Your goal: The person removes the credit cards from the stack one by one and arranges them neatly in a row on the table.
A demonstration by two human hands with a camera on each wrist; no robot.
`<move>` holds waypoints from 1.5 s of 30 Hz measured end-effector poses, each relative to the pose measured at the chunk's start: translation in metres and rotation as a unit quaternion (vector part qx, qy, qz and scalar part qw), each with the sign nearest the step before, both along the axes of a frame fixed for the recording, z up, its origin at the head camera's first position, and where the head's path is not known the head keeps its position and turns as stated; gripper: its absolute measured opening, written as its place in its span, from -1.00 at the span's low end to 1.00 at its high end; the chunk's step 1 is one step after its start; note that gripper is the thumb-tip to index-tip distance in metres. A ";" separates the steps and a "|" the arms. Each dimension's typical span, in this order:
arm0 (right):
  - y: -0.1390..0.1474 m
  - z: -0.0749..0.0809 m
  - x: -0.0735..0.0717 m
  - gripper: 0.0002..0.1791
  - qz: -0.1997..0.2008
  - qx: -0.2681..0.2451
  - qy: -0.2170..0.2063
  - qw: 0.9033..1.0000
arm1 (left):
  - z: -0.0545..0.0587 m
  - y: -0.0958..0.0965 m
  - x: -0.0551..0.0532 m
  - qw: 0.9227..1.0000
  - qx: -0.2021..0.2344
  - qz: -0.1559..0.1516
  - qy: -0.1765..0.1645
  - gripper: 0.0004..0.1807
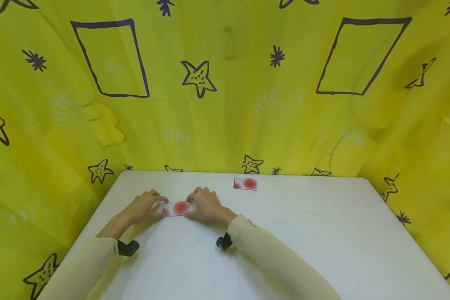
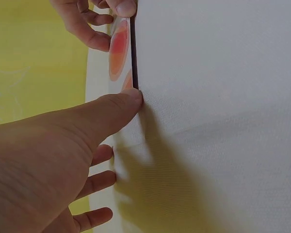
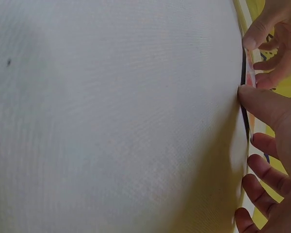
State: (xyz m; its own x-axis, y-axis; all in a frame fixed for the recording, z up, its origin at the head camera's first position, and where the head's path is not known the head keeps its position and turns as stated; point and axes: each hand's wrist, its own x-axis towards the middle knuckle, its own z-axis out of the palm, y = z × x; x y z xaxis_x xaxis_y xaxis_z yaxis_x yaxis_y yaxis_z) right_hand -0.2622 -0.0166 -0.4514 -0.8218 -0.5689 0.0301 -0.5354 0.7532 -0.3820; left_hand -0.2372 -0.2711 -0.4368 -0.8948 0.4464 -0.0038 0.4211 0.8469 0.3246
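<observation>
Red-and-white card (image 1: 177, 208) between left hand (image 1: 146, 207) and right hand (image 1: 207, 205), each pinching an end; probably light, stiff, best held there.

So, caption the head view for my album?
Bare left grip and right grip pinch a white rectangular card with red circles at a white table; a similar card lies farther back.

A small rectangular card (image 1: 175, 208) faces upward, its long sides running left to right, over the left part of the worktop (image 1: 292, 241), toward the far edge. Its whitish face carries a large round red spot at right and a smaller, partly cut-off one at the near left corner; its near edge is dark. The left hand (image 1: 144, 208) pinches its left end, the right hand (image 1: 205, 205) its right.
</observation>
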 end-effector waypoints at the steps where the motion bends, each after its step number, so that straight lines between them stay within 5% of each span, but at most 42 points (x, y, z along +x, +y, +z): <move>1: 0.000 0.000 0.000 -0.50 0.000 0.003 0.003 1.000 | 0.000 0.000 0.000 1.000 0.000 0.001 -0.002 -0.56; 45: 0.004 -0.002 0.002 -0.45 0.008 0.005 0.006 1.000 | 0.005 0.005 0.005 0.999 -0.005 0.027 -0.021 -0.55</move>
